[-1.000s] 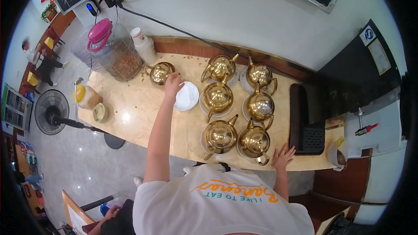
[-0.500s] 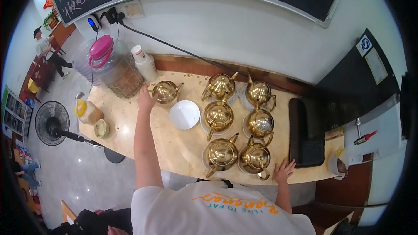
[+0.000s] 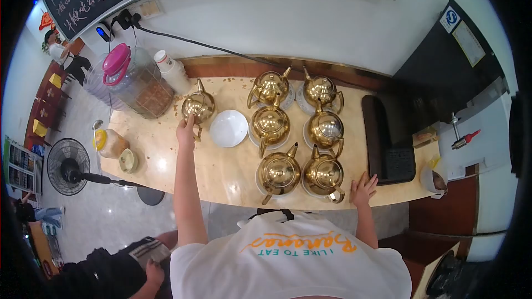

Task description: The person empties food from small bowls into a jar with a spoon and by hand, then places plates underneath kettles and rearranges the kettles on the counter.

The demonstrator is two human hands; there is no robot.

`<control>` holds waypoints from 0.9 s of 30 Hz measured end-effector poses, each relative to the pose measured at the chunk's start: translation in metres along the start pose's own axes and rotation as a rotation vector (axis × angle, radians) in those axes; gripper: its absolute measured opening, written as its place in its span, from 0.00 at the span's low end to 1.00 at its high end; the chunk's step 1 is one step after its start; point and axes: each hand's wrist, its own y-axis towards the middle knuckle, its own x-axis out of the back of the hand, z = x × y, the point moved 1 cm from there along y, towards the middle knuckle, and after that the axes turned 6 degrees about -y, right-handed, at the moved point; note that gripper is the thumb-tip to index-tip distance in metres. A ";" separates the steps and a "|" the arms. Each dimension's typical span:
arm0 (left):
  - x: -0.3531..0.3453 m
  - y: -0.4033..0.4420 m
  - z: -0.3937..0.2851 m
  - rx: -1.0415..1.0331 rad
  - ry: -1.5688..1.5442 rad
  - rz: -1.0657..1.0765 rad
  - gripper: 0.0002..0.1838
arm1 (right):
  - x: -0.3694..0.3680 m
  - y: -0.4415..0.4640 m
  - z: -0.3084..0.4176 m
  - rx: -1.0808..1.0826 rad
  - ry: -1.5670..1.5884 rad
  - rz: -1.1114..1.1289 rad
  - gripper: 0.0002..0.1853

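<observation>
My left hand (image 3: 187, 130) is closed around the handle of a shiny gold teapot (image 3: 198, 106), whose spout points away from me toward the wall. Whether that pot touches the counter I cannot tell. Just right of it lies a bare white plate (image 3: 229, 128). Several more gold teapots, among them a middle one (image 3: 270, 125) and a front one (image 3: 323, 175), stand in two columns on white plates. My right hand (image 3: 363, 190) rests with fingers spread on the counter's front edge, beside the front right teapot and a black tray (image 3: 391, 176).
On the left of the wooden counter (image 3: 227, 180) stand a big jar with a pink lid (image 3: 147, 91), stacked paper cups (image 3: 173, 75), a yellow-lidded jar (image 3: 113, 144) and a small bowl (image 3: 128, 161). A black fan (image 3: 68, 167) stands beyond. Another person (image 3: 119, 268) is at lower left.
My left hand has gripped the teapot's handle and turned the pot, so its spout now points at the wall instead of right. My right hand stays on the counter edge. The view has shifted slightly.
</observation>
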 end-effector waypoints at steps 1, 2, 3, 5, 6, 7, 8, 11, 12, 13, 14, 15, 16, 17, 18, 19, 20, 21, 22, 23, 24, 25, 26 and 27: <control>-0.006 -0.010 -0.003 -0.003 -0.005 0.006 0.16 | 0.001 -0.001 0.000 -0.006 -0.010 0.015 0.36; -0.012 -0.019 -0.004 -0.008 -0.010 0.010 0.16 | 0.001 -0.002 0.000 -0.006 -0.007 0.012 0.36; -0.017 -0.027 -0.004 -0.013 -0.016 0.012 0.16 | 0.000 -0.002 -0.001 -0.003 -0.004 0.008 0.36; -0.024 -0.038 0.004 0.032 -0.022 0.064 0.16 | 0.002 -0.003 0.001 -0.007 -0.005 0.016 0.36; -0.029 -0.045 0.008 0.061 -0.055 0.081 0.15 | 0.006 -0.005 0.003 -0.014 -0.008 0.027 0.36; -0.034 -0.049 0.011 0.087 -0.090 0.096 0.15 | 0.009 -0.003 0.005 -0.019 -0.010 0.035 0.36; -0.037 -0.053 0.017 0.099 -0.113 0.128 0.15 | 0.005 -0.002 0.004 -0.017 -0.010 0.012 0.36; -0.042 -0.060 0.033 0.065 -0.013 0.167 0.13 | -0.004 0.001 0.000 -0.011 -0.003 -0.014 0.35; -0.042 -0.062 0.035 0.007 0.077 0.170 0.13 | 0.001 -0.001 0.002 -0.014 0.004 0.009 0.36; -0.043 -0.066 0.038 -0.047 0.169 0.174 0.13 | 0.004 -0.002 0.003 -0.019 0.011 0.033 0.36; -0.044 -0.075 0.032 -0.044 0.085 0.190 0.14 | 0.003 -0.001 0.002 -0.015 0.014 0.033 0.36; -0.043 -0.083 0.030 -0.053 0.075 0.180 0.14 | 0.002 -0.001 0.001 -0.012 0.017 0.032 0.36; -0.041 -0.090 0.029 -0.063 0.065 0.172 0.13 | 0.001 0.000 0.000 -0.011 0.021 0.031 0.35; -0.038 -0.095 0.030 -0.074 0.056 0.165 0.13 | 0.005 -0.001 0.002 -0.015 0.022 0.038 0.35; -0.034 -0.100 0.036 -0.068 0.003 0.090 0.12 | 0.010 -0.004 0.004 -0.020 0.023 0.044 0.35; -0.027 -0.106 0.046 -0.063 -0.049 0.015 0.13 | 0.013 -0.005 0.007 -0.025 0.025 0.052 0.35; -0.020 -0.113 0.059 -0.059 -0.100 -0.061 0.13 | 0.013 -0.005 0.008 -0.018 0.027 0.018 0.35; -0.006 -0.116 0.078 -0.106 -0.117 -0.143 0.14 | 0.011 -0.006 0.007 -0.013 0.029 -0.015 0.34; 0.012 -0.120 0.101 -0.153 -0.134 -0.224 0.15 | 0.009 -0.008 0.006 -0.007 0.031 -0.048 0.34; 0.029 -0.130 0.117 -0.216 -0.027 -0.356 0.14 | 0.008 -0.011 0.006 0.006 0.028 -0.089 0.33; 0.048 -0.142 0.134 -0.279 0.079 -0.489 0.13 | 0.008 -0.013 0.007 0.021 0.026 -0.133 0.33; 0.072 -0.155 0.158 -0.288 0.305 -0.550 0.13 | 0.008 -0.014 0.008 0.038 0.024 -0.178 0.33; 0.097 -0.169 0.183 -0.291 0.531 -0.611 0.13 | 0.006 -0.015 0.008 0.024 0.004 -0.205 0.33; 0.116 -0.184 0.207 -0.171 0.599 -0.625 0.14 | 0.002 -0.015 0.009 0.014 -0.016 -0.233 0.33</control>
